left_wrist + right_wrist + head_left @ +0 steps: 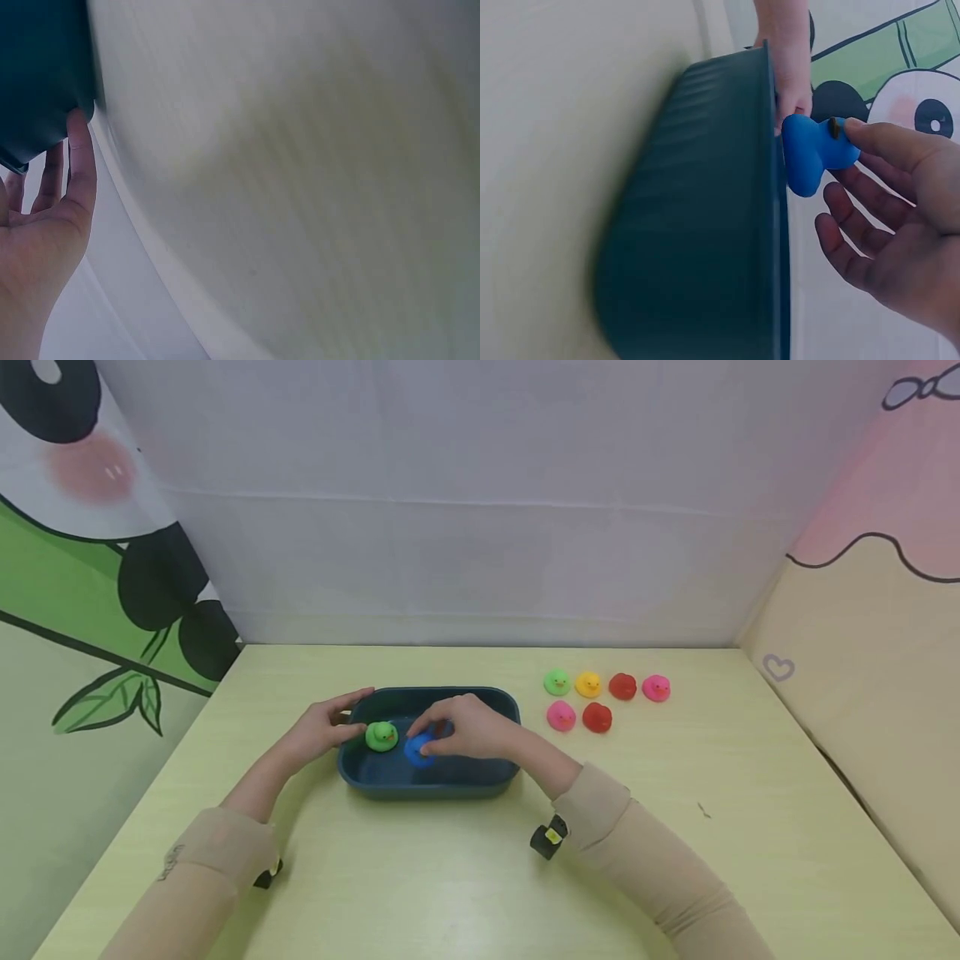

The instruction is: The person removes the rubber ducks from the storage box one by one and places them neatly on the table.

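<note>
A blue rubber duck [804, 154] is pinched by its head between the thumb and fingers of my right hand [476, 728]. In the head view this duck overlaps the inside of a dark teal tray [435, 792]; the right wrist view has it at rim height. A green rubber duck [382, 737] sits in the left part of the tray. My left hand [326, 727] grips the tray's left end, thumb over the rim and fingers along the outer wall. The left wrist view shows those fingertips [78, 124] against the tray's outside.
Right of the tray, ducks stand in two rows: light green [557, 682], yellow [588, 684], red [622, 686] and pink [656, 687] behind, pink [561, 716] and red [597, 717] in front. A pale curtain [480, 560] borders the table's [420, 877] back edge.
</note>
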`<action>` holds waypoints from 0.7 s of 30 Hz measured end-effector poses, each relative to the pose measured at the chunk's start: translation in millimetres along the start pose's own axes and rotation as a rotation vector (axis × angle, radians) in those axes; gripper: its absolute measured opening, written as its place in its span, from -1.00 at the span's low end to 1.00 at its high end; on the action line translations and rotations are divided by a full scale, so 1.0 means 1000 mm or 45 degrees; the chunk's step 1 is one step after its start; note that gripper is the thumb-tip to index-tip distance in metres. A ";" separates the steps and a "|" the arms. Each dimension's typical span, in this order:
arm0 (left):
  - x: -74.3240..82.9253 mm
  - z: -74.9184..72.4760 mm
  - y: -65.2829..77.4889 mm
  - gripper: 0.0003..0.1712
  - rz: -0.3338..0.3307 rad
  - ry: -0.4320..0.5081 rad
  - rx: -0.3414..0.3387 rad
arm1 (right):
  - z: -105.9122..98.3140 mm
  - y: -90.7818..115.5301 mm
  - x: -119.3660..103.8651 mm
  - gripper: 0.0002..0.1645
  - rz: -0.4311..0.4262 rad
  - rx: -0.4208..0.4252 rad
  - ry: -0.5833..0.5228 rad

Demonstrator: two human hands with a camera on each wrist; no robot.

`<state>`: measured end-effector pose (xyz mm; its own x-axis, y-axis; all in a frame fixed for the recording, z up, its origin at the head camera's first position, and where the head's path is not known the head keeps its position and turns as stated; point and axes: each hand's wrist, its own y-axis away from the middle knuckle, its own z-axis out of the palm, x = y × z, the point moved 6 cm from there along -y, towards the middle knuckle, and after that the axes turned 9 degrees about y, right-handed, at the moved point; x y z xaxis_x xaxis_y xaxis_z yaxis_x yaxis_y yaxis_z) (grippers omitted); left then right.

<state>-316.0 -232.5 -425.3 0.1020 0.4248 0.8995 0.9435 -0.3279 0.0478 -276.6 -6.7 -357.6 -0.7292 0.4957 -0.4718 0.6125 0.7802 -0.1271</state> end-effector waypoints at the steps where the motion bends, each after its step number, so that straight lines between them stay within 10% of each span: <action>1: 0.000 0.000 0.000 -0.27 0.000 0.002 0.002 | -0.003 0.001 0.000 -0.69 0.001 0.000 -0.004; 21: -0.002 0.000 -0.001 -0.27 -0.006 0.019 0.012 | -0.082 0.053 0.003 -0.68 -0.009 0.159 -0.091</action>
<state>-317.1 -233.3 -427.4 0.0926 0.4136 0.9057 0.9468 -0.3181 0.0485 -271.1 67.4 -293.7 -0.7125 0.4583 -0.5313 0.6440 0.7278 -0.2359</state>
